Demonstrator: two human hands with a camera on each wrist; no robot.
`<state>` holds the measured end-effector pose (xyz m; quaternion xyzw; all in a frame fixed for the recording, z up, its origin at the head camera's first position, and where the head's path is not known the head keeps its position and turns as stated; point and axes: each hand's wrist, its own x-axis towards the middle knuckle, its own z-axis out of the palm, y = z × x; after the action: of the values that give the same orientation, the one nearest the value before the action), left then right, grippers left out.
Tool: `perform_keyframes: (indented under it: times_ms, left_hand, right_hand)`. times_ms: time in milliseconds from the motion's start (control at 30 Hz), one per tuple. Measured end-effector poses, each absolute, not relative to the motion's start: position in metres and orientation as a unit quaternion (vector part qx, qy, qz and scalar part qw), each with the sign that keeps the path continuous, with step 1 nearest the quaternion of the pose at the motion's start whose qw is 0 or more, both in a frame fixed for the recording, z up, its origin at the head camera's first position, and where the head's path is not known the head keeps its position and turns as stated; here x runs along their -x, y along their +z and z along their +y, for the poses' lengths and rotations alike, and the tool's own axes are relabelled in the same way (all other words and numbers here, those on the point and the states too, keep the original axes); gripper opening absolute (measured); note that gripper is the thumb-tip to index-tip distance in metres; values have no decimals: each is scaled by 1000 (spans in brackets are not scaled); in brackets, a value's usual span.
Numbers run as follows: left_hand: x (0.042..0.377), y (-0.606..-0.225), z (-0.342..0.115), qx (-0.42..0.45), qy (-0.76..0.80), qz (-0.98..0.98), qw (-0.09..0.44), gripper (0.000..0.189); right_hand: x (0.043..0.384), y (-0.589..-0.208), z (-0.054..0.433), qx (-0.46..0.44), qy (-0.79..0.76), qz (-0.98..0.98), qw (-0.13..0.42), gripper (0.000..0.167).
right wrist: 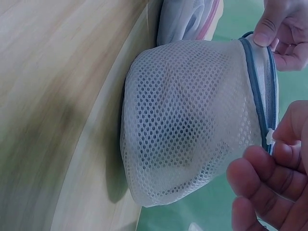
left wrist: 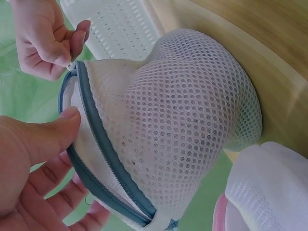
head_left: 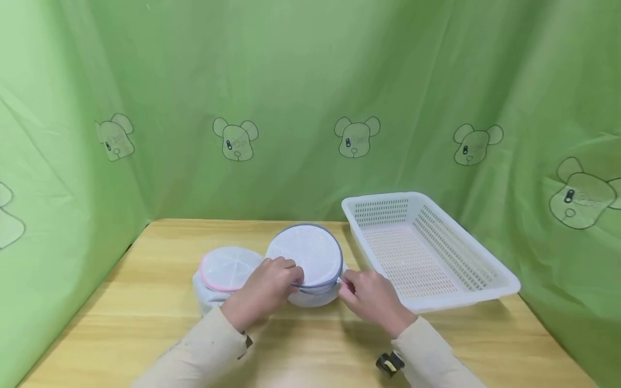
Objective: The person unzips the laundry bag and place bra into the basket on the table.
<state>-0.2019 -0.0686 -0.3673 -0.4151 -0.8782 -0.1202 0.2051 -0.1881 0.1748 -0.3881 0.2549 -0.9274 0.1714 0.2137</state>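
A white mesh laundry bag [head_left: 304, 253] with a round top and blue-grey zipper edging stands on the table. My left hand [head_left: 274, 280] pinches its rim at the front left, with the thumb on the zipper band [left wrist: 103, 130]. At the rim's right side my right hand [head_left: 371, 296] pinches the small white zipper pull [right wrist: 270, 136] between thumb and forefinger. Part of the zipper gapes between the hands in the left wrist view. Through the mesh [right wrist: 187, 110] I cannot tell what is inside. Left of it is a second laundry bag [head_left: 230, 268] with pink edging, partly behind my left hand.
A white plastic basket [head_left: 432, 253] with slotted walls stands to the right on the wooden table [head_left: 140, 334]. Green curtains [head_left: 296, 70] printed with bear heads enclose the back and both sides. A small black object [head_left: 390, 364] is by my right sleeve.
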Motion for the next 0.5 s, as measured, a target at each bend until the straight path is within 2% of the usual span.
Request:
perform_keyframes:
  times_ms: [500]
  left_hand:
    - [202, -364, -72, 417, -119, -877, 207, 20]
  right_hand:
    - [189, -386, 177, -247, 175, -931, 205, 23]
